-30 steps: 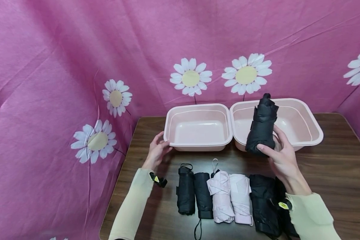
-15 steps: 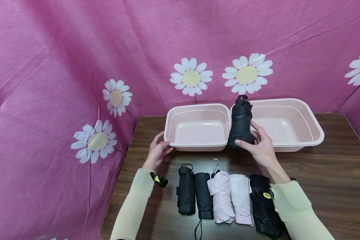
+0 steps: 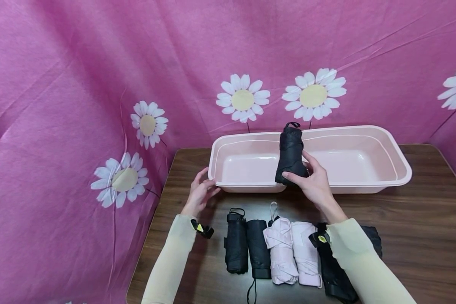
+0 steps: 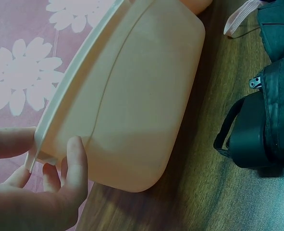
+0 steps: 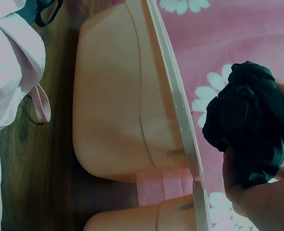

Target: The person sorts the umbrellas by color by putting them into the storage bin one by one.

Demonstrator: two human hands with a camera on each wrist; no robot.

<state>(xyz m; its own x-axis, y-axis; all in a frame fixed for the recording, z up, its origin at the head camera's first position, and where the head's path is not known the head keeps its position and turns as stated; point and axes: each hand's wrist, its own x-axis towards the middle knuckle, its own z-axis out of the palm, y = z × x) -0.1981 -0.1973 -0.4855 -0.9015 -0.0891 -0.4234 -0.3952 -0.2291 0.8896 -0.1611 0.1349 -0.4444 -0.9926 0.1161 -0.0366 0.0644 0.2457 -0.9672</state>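
Observation:
My right hand [image 3: 317,185] grips a folded black umbrella [image 3: 290,152] by its lower end, its wrist loop pointing up and away. The umbrella is held above the place where two pale pink basins meet, overlapping the right side of the left basin [image 3: 247,185]. In the right wrist view the umbrella's end [image 5: 238,113] faces the camera, higher than the basin rims. My left hand [image 3: 199,196] holds the left basin's front-left corner, with thumb and fingers [image 4: 76,159] about the rim. The right basin [image 3: 368,184] stands close beside it.
In front of the basins lies a row of folded umbrellas: two black ones [image 3: 237,245] at left, two pale pink ones [image 3: 283,253] in the middle, and black ones [image 3: 336,274] partly under my right forearm. A pink flowered cloth [image 3: 190,63] hangs behind the wooden table [image 3: 433,219].
My right hand has carried the black umbrella leftward, from over the right basin to the left basin's right side. The left hand has stayed at its corner.

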